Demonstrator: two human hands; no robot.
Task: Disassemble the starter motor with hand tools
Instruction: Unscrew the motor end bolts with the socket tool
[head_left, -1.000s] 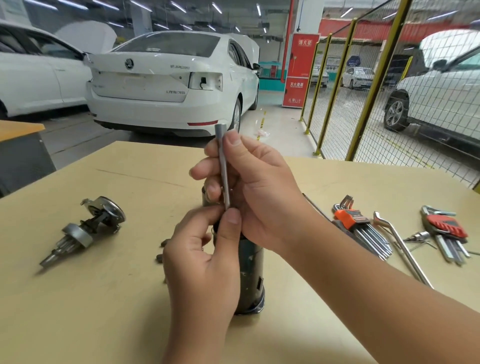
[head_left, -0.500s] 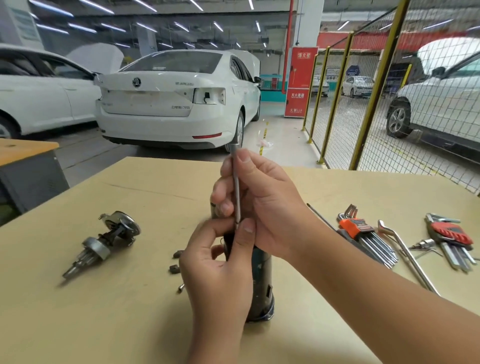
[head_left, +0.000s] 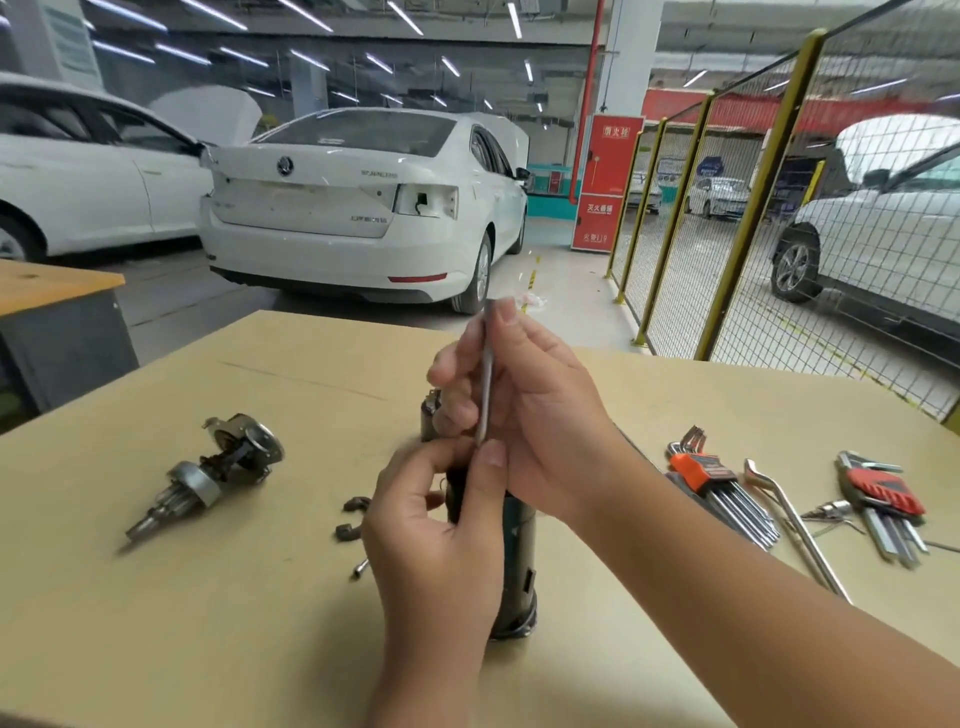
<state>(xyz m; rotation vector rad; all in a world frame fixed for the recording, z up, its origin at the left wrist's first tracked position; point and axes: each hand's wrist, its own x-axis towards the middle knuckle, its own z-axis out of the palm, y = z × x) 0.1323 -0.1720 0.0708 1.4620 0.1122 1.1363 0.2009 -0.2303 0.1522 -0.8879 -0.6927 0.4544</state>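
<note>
Unmoved, both hands: right hand (head_left: 524, 410) grips rod (head_left: 485, 384), left hand (head_left: 441, 525) pinches its base above motor housing (head_left: 519, 561).

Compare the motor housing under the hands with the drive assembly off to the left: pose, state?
The motor housing stands upright on the table; the drive assembly lies on its side. The housing is being worked on, with the left hand and right hand at its top around a thin metal rod; the drive assembly is untouched. The housing looks dark, the assembly bare metal. Both rest on the table.

Left hand (head_left: 436, 525): yours is bare, no glove, short nails.
Right hand (head_left: 530, 410): bare too, your forearm unsleeved.
</note>
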